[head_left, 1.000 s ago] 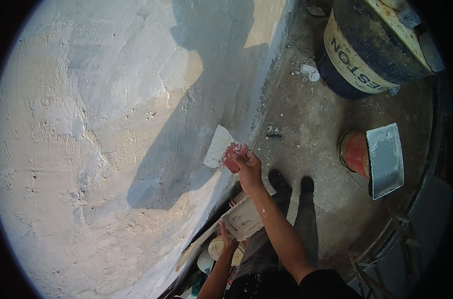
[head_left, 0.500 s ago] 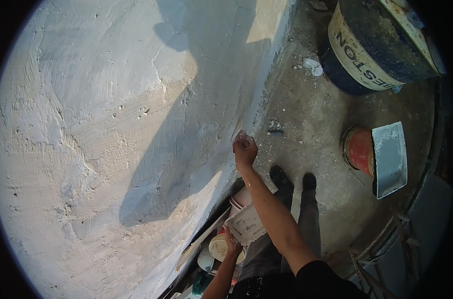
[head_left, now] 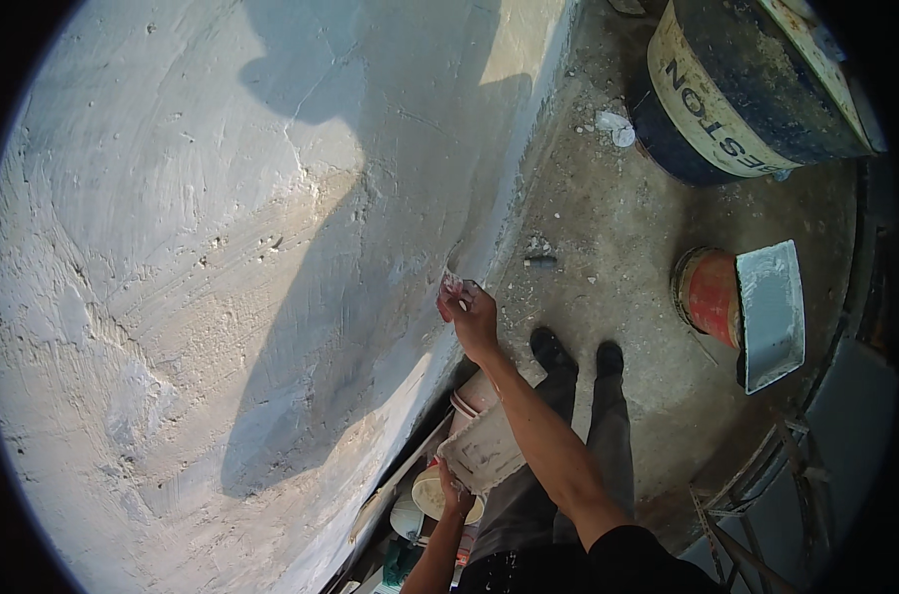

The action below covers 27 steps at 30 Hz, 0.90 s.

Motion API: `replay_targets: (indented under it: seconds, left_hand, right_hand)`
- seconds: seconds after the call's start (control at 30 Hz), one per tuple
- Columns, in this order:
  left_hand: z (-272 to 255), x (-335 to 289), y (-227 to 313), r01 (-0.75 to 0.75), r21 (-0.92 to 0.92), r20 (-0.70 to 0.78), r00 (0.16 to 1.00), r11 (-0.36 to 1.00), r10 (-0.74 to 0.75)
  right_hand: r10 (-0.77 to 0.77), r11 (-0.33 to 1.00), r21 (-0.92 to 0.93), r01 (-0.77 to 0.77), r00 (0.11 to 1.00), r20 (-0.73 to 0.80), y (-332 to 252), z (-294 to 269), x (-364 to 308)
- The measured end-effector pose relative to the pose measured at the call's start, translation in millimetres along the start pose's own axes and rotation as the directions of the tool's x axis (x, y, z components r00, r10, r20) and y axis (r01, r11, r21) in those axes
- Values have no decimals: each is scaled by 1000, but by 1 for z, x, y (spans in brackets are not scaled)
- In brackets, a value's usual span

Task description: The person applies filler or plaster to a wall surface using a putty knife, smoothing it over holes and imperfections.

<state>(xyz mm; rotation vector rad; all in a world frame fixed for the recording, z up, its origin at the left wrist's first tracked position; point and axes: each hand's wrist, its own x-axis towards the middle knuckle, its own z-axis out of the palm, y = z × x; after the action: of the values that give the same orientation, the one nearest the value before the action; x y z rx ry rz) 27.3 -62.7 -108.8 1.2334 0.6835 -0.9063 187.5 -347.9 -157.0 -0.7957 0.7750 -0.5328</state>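
My right hand (head_left: 477, 322) is closed around a small, flat, reddish scraper (head_left: 449, 297) smeared with white. The scraper is at the lower part of the plastered wall (head_left: 301, 287); whether its edge touches cannot be told. Closer to my body, my left hand (head_left: 455, 492) grips the left edge of a shallow rectangular tray (head_left: 489, 445), its inside coated with pale plaster. My right forearm passes over the tray's right side and hides part of it. Rough ridges, pits and smoother patches mark the wall, and a large shadow falls across it.
A big dark blue drum (head_left: 707, 109) with a cream band stands far right. Below it a red bucket (head_left: 711, 294) adjoins a white rectangular tub (head_left: 774, 317). Buckets (head_left: 429, 492) crowd beside my left hand. A wooden frame (head_left: 756, 495) stands lower right. Debris dots the concrete floor (head_left: 608, 247).
My right hand has moved left and slightly nearer with the scraper, which now shows more of its reddish face. My left hand and the tray have shifted slightly left.
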Motion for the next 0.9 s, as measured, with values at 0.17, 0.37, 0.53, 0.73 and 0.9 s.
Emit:
replay_targets:
  seconds: [0.17,0.37,0.53,0.73,0.9]
  left_hand:
    - [21,-6,7,19,-42,40,999,999,-18]
    - [29,-10,8,-12,-23,-15,1000,1000,11]
    - [30,-9,7,5,-29,-52,999,1000,-7]
    - [25,-16,7,-10,-20,-71,997,1000,9]
    - [20,-7,-13,-6,42,-41,999,999,8]
  right_hand:
    - [-201,932,-326,161,975,-94,-17,29,-24]
    - [-223,905,-382,185,973,-56,-28,56,-61]
    - [-210,915,-360,185,977,-32,-41,51,-72]
    - [26,976,-201,-84,961,-276,-22,6,-71]
    - [52,972,-187,-145,901,-431,71,-49,-5]
